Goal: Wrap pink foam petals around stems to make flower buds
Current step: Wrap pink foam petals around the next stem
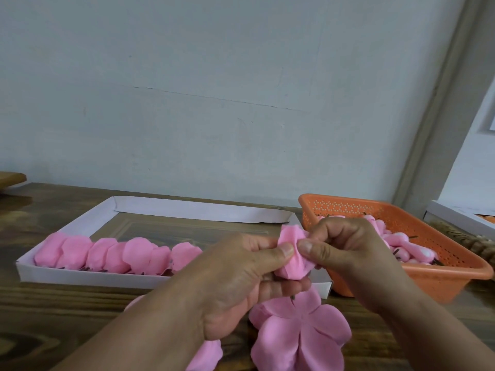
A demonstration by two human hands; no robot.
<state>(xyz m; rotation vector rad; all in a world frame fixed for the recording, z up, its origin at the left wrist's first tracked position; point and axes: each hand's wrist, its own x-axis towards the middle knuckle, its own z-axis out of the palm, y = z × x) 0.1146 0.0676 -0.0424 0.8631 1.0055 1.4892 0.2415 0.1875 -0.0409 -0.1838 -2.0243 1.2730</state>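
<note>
Both hands meet over the wooden table on one pink foam bud (292,253). My left hand (238,279) pinches it between thumb and fingers from the left, and my right hand (345,250) pinches its right side. A short dark stem end (292,298) pokes out below my left fingers. Flat pink petal pieces (300,336) lie on the table under my hands. A row of pink wrapped buds (117,254) lies in the white cardboard tray (80,277) at the left. The orange plastic basket (428,279) at the right holds several pink-and-white pieces (401,245) with dark stems.
The table (53,317) runs up to a pale wall behind the tray and basket. A second white box (455,212) sits at the far right edge, with a brown fibrous object (466,236) in front of it. A wooden item (10,178) shows at the far left.
</note>
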